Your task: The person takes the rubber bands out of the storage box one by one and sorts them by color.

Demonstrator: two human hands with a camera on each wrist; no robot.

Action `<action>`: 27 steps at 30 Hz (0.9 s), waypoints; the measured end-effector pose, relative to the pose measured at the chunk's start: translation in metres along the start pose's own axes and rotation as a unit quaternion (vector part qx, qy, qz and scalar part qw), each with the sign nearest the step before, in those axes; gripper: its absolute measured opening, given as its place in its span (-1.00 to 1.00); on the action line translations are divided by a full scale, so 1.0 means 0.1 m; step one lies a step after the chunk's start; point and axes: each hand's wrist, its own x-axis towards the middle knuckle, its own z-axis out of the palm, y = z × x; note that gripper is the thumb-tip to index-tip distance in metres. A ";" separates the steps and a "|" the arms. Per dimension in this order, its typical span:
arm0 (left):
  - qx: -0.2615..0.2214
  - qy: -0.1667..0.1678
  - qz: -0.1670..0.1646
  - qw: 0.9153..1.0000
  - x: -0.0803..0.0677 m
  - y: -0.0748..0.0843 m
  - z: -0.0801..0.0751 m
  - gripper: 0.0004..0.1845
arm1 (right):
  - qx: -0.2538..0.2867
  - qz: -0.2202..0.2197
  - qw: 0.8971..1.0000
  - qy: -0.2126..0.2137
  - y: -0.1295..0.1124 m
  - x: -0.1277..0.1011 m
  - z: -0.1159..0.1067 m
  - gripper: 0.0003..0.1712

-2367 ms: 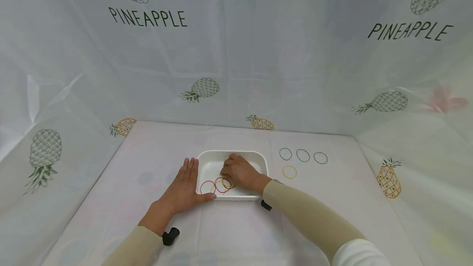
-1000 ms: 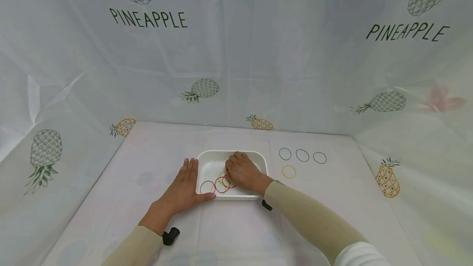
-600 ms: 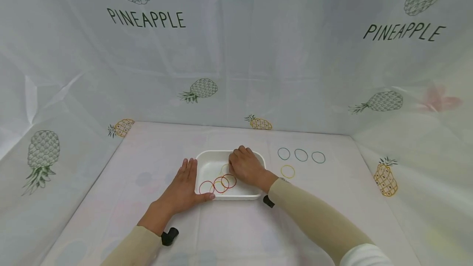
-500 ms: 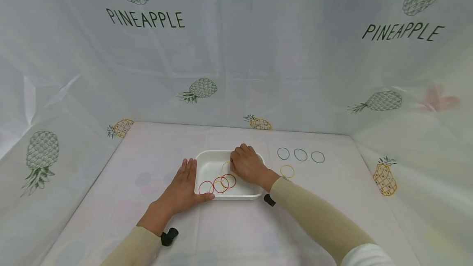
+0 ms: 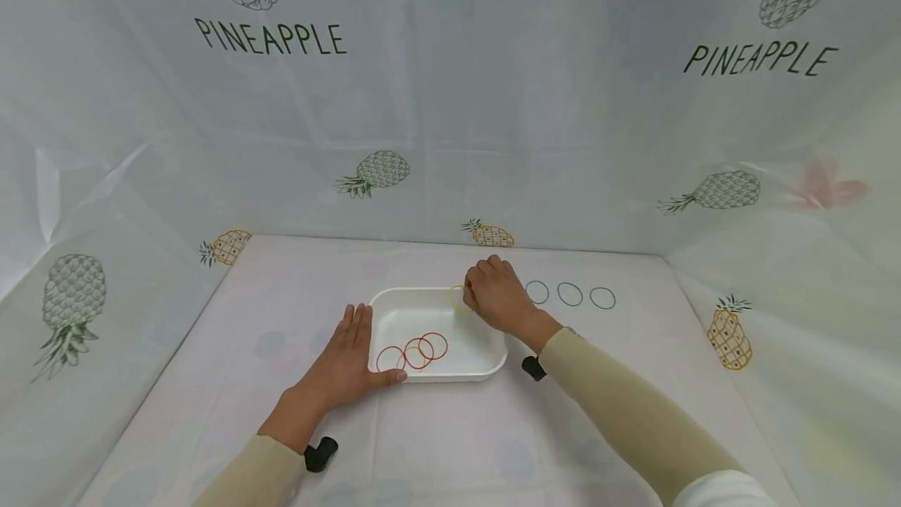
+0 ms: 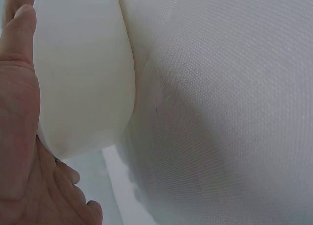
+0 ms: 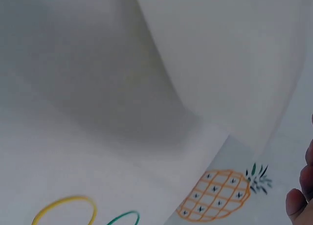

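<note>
A white plastic tray (image 5: pixel 464 374) lies on the table. My left hand (image 5: pixel 342 366) rests against its left end, fingers straight along the side and thumb over the front-left corner. In the left wrist view the palm (image 6: pixel 19 112) lies beside the tray's outer wall (image 6: pixel 85 88). My right hand (image 5: pixel 498 292) pinches a yellow rubber band (image 5: pixel 454 300) above the tray's back-right rim. In the right wrist view only some fingertips (image 7: pixel 297 203) show at the right edge. Several red rubber bands (image 5: pixel 390 347) and a yellow one overlap at the tray's front left.
Three green rubber bands (image 5: pixel 570 282) lie in a row on the table right of the tray. A yellow band (image 7: pixel 63 199) lies near them, hidden behind the right hand in the head view. A pineapple-print sheet (image 5: pixel 450 116) stands behind the table.
My right hand has lifted the yellow rubber band from inside the tray and moved back and right over the rim. The left hand has kept its place on the tray.
</note>
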 end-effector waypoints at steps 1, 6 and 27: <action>0.001 0.000 0.000 1.000 0.00 0.00 0.00 0.46 | 0.000 0.004 1.000 0.003 0.04 -0.02 -0.02 -0.83; -0.001 0.001 -0.001 1.000 0.00 0.00 0.00 0.48 | -0.004 0.028 0.999 0.015 0.24 -0.14 -0.09 -0.84; -0.008 0.001 0.002 1.000 0.00 0.01 0.01 0.48 | -0.020 0.120 0.992 0.016 1.10 -1.01 -0.27 -0.83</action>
